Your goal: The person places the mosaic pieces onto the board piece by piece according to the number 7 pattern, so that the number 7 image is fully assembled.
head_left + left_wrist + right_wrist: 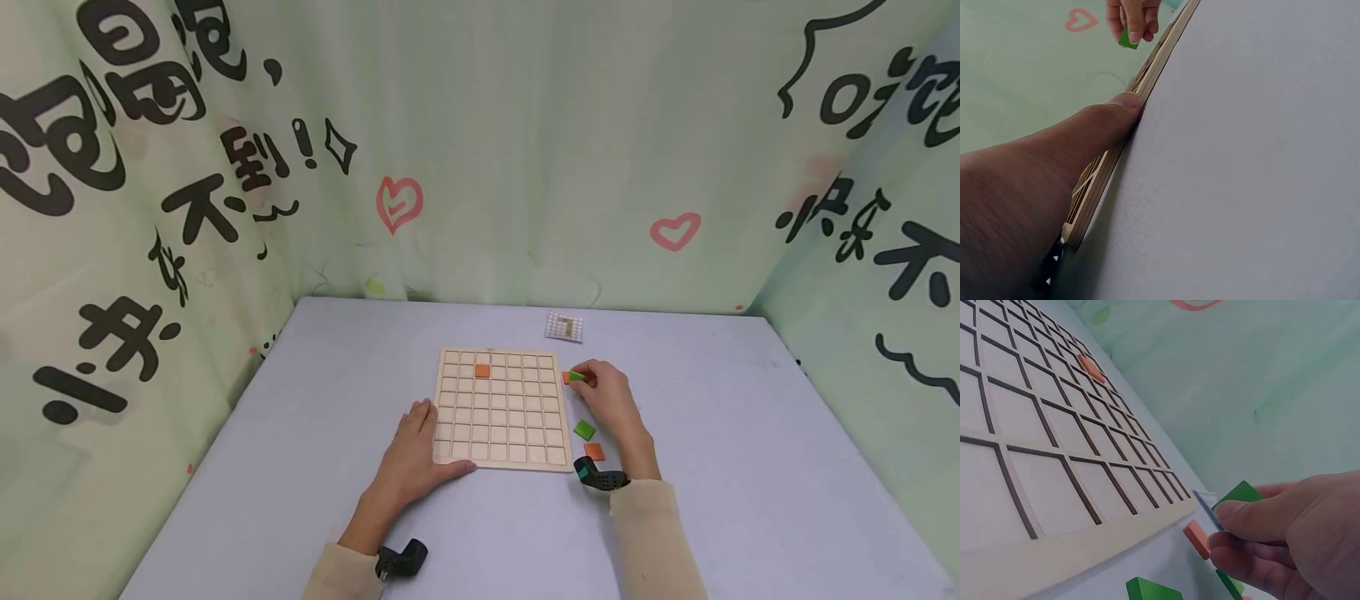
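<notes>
A wooden grid board [498, 408] lies flat on the table, with one orange tile [482, 371] in a cell of its second row from the back. My left hand [415, 450] rests at the board's near left corner, its thumb along the front edge and its fingers by the left side. Just past the board's right edge, my right hand [609, 400] pinches a green tile [1241, 492] between thumb and fingers. Close below those fingertips is an orange tile [1197, 539]. Nearer to me on the table lie a green tile [584, 430] and another orange tile [594, 452].
Behind the board's far right corner lies a small card [564, 326] printed with a grid and a coloured pattern. The pale table [300, 400] is bordered by a light green curtain [525, 167] with writing and hearts at the back and sides.
</notes>
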Action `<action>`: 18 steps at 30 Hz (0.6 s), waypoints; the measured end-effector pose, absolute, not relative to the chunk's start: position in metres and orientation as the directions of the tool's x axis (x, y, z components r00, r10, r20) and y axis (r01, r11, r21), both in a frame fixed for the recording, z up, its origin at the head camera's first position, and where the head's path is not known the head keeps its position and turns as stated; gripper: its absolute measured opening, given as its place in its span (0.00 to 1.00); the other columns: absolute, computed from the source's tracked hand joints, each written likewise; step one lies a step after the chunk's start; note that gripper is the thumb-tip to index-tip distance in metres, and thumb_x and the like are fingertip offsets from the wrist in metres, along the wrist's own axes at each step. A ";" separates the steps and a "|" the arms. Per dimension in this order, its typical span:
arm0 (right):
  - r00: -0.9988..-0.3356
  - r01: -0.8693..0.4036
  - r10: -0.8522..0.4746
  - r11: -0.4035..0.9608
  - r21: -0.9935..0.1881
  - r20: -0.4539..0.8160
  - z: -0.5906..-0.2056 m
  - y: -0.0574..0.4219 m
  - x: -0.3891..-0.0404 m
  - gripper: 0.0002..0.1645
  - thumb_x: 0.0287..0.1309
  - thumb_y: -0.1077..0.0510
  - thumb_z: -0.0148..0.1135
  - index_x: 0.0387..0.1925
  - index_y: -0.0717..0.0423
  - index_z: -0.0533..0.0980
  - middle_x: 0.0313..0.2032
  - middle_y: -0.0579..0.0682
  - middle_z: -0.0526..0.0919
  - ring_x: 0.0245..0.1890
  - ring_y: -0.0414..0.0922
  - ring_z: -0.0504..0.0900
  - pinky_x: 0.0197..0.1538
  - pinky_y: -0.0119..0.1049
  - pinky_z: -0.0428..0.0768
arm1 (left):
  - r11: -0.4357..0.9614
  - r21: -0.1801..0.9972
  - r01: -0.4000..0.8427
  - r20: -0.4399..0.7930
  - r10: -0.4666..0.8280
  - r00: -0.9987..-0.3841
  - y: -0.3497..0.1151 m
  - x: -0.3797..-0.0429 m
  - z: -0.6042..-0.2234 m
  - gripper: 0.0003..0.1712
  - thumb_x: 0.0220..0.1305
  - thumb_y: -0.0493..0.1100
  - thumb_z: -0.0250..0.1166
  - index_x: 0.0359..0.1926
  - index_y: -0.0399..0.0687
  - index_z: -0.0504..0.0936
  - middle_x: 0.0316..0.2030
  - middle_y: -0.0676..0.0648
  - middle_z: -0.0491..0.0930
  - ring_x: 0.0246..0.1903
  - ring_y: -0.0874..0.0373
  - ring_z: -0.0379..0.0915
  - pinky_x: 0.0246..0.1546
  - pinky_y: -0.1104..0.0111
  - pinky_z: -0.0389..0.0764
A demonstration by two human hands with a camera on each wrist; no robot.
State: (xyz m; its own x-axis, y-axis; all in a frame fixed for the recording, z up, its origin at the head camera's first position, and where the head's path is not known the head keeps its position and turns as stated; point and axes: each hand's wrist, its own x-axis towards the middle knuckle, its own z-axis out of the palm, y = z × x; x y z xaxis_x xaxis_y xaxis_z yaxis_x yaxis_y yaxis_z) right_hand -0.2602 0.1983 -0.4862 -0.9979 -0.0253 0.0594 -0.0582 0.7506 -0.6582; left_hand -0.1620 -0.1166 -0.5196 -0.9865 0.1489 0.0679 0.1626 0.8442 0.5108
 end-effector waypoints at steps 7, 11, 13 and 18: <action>-0.997 -0.075 -0.047 0.744 -0.664 0.061 -0.485 0.188 -0.260 0.19 0.69 0.61 0.59 0.58 0.63 0.77 0.49 0.60 0.82 0.44 0.51 0.78 0.46 0.41 0.81 | 0.850 0.502 0.158 0.070 0.143 -0.987 -0.116 -0.162 -0.520 0.68 0.49 0.74 0.71 0.75 0.31 0.58 0.75 0.33 0.57 0.77 0.39 0.50 0.78 0.51 0.57; -0.995 -0.095 -0.054 0.731 -0.675 0.082 -0.485 0.183 -0.261 0.19 0.69 0.60 0.59 0.58 0.63 0.77 0.47 0.60 0.83 0.42 0.50 0.80 0.44 0.40 0.83 | 0.851 0.503 0.153 0.064 0.140 -0.988 -0.116 -0.162 -0.520 0.68 0.49 0.74 0.70 0.75 0.31 0.57 0.76 0.33 0.56 0.77 0.39 0.49 0.78 0.51 0.56; -0.995 -0.094 -0.047 0.730 -0.677 0.088 -0.485 0.180 -0.262 0.18 0.69 0.60 0.60 0.57 0.63 0.77 0.44 0.59 0.84 0.40 0.48 0.80 0.41 0.37 0.82 | 0.850 0.503 0.156 0.066 0.142 -0.988 -0.116 -0.162 -0.521 0.68 0.49 0.74 0.70 0.75 0.31 0.57 0.76 0.33 0.56 0.77 0.39 0.49 0.78 0.50 0.57; -0.994 -0.098 -0.038 0.717 -0.690 0.101 -0.485 0.176 -0.261 0.17 0.68 0.59 0.61 0.54 0.62 0.77 0.40 0.57 0.84 0.34 0.45 0.80 0.35 0.33 0.80 | 0.849 0.505 0.158 0.066 0.144 -0.987 -0.116 -0.163 -0.521 0.68 0.49 0.74 0.70 0.75 0.31 0.57 0.76 0.33 0.56 0.77 0.39 0.50 0.77 0.50 0.57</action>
